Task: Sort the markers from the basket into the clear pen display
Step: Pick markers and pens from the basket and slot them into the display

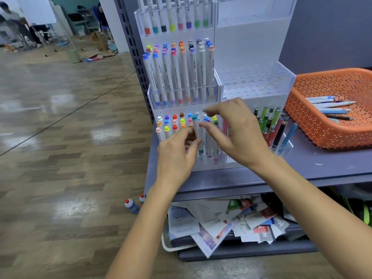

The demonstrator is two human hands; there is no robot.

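Teal-capped marker pinched in left hand grip; right hand just beside.

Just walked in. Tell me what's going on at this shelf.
A person is filling the clear pen display. Their left hand pinches a teal-capped marker standing upright in the bottom tier, while the right hand hovers open just beside its cap. The orange basket to the right holds several more markers waiting to be sorted.
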